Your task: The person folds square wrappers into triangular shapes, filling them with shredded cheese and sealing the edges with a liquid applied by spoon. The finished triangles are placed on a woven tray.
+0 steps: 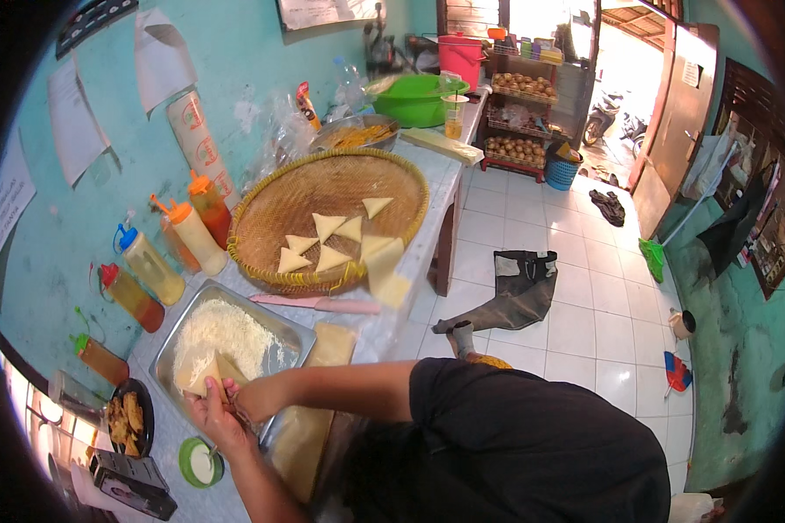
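My left hand [219, 415] holds a folded pastry wrapper [204, 378] shaped into a cone, its thumb pressed along the side. White shreds, likely grated cheese, show at the cone's mouth. My right hand [256, 397] grips the wrapper's near side, its fingertips partly hidden. Both hands are over the near end of a steel tray [301, 337] heaped with more white shreds [226, 327]. Beside the tray, under my right forearm, lie pale wrapper sheets [332, 341]. A small green bowl [219, 472] of white paste, with a spoon in it, stands near my left wrist.
A round woven bamboo tray [268, 196] carries several folded pastry triangles [328, 225]; loose wrapper strips [386, 271] overhang its edge. A pink knife [317, 304] lies between the trays. Squeeze bottles [152, 263] line the wall. A black plate [149, 425] holds fried food. Dark trousers [526, 294] lie on the floor.
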A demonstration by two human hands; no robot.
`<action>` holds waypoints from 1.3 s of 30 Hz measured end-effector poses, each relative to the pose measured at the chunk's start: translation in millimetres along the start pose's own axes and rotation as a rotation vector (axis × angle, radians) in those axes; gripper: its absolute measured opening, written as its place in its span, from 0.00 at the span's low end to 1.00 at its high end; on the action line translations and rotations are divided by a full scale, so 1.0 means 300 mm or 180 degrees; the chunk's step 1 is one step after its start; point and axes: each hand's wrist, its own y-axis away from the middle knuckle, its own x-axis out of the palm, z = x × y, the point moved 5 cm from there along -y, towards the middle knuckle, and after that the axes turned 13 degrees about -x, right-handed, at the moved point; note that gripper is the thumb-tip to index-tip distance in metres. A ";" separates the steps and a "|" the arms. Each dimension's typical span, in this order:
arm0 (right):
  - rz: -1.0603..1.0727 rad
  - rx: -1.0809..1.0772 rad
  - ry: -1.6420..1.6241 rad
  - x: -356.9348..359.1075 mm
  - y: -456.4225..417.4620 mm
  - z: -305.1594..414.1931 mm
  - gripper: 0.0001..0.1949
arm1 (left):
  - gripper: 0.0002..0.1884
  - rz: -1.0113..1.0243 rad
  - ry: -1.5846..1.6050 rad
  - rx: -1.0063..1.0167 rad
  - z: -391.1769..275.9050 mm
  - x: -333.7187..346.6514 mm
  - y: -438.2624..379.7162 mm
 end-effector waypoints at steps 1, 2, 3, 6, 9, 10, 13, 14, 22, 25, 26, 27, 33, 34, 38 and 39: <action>-0.0394 0.0092 -0.0350 0.005 0.012 -0.013 0.14 | 0.15 -0.0102 -0.0062 -0.0043 -0.002 -0.017 0.017; -0.0333 0.0401 -0.0397 0.020 0.027 -0.040 0.14 | 0.15 -0.0218 -0.0137 -0.0066 -0.014 -0.026 0.033; -0.0234 0.0725 -0.0461 0.015 0.046 -0.033 0.15 | 0.16 -0.0292 -0.0203 -0.0100 -0.007 -0.038 0.046; 0.0002 0.1799 -0.0726 -0.076 0.167 -0.036 0.12 | 0.18 -0.0455 -0.0527 -0.0281 0.053 -0.079 0.036; -0.1226 0.2244 -0.1117 -0.309 0.306 0.000 0.05 | 0.21 0.0176 -0.0820 -0.0330 0.064 -0.012 0.026; -0.1776 0.2108 -0.0787 -0.368 0.358 -0.029 0.04 | 0.22 0.0394 -0.0488 -0.0382 0.059 0.024 0.030; -0.2447 0.1965 -0.1515 -0.485 0.283 0.059 0.08 | 0.27 0.0579 -0.0635 -0.0729 0.059 0.025 0.037; -0.2574 0.1689 -0.1735 -0.487 0.251 0.067 0.08 | 0.26 0.0656 -0.0704 -0.0811 0.060 0.026 0.039; -0.2441 0.1625 -0.1479 -0.501 0.171 0.130 0.05 | 0.18 0.1005 -0.0531 -0.0844 0.057 0.024 0.026; -0.2221 0.1610 -0.1494 -0.486 0.159 0.141 0.06 | 0.15 0.0800 -0.0729 -0.1023 0.052 0.021 0.028; -0.2059 0.1619 -0.1413 -0.470 0.151 0.145 0.06 | 0.15 0.0765 -0.0779 -0.1019 0.053 0.018 0.028; -0.1884 0.1643 -0.1316 -0.456 0.144 0.153 0.06 | 0.15 0.0740 -0.0805 -0.1017 0.064 0.018 0.028; -0.2056 0.1748 -0.1501 -0.470 0.121 0.192 0.07 | 0.12 0.0811 -0.0981 -0.1156 0.084 0.031 0.026; -0.1993 0.1770 -0.1349 -0.476 0.124 0.190 0.07 | 0.12 0.0748 -0.0960 -0.1175 0.081 0.029 0.026; -0.2014 0.1613 -0.1472 -0.462 0.119 0.190 0.08 | 0.11 0.0668 -0.0814 -0.1205 0.091 0.020 0.016; -0.1971 0.1615 -0.1520 -0.453 0.125 0.179 0.08 | 0.11 0.0658 -0.0773 -0.1187 0.085 0.020 0.019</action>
